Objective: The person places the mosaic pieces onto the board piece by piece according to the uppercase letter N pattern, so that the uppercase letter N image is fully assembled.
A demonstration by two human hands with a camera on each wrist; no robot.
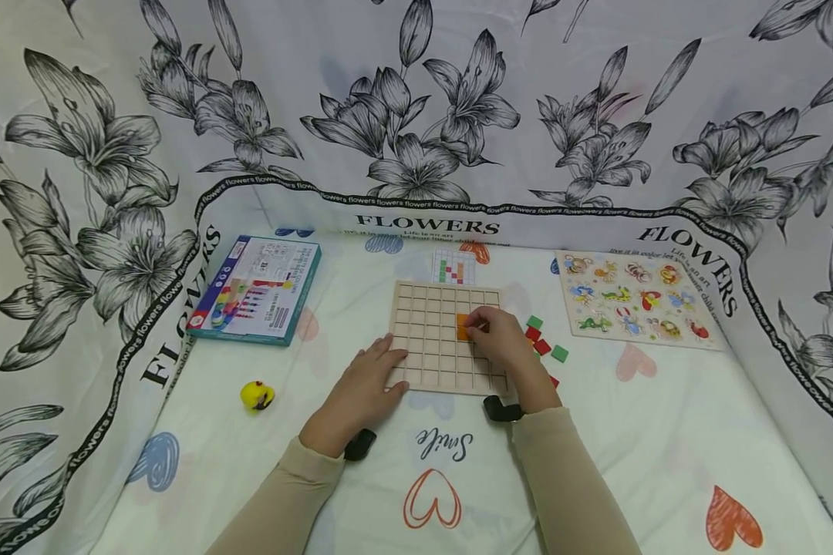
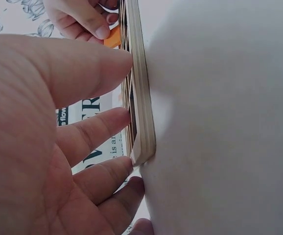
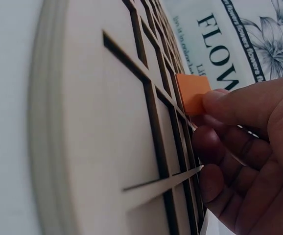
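Right of frame centre, the right hand (image 1: 505, 339) is pinching an orange square tile (image 3: 190, 92) at the gridded wooden board (image 1: 433, 370), which the left hand (image 1: 364, 381) is bracing with spread fingers (image 2: 100, 129), and I'm guessing the tile's light, stiff, best held by its edges.

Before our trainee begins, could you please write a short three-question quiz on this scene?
1. True or false: the left hand touches the grid board.
2. What does the right hand pinch? A) a yellow toy; B) an orange tile; C) a box.
3. Fill in: the loose tiles to the right of the grid board are green and ____.

Key: 1. True; 2. B; 3. red.
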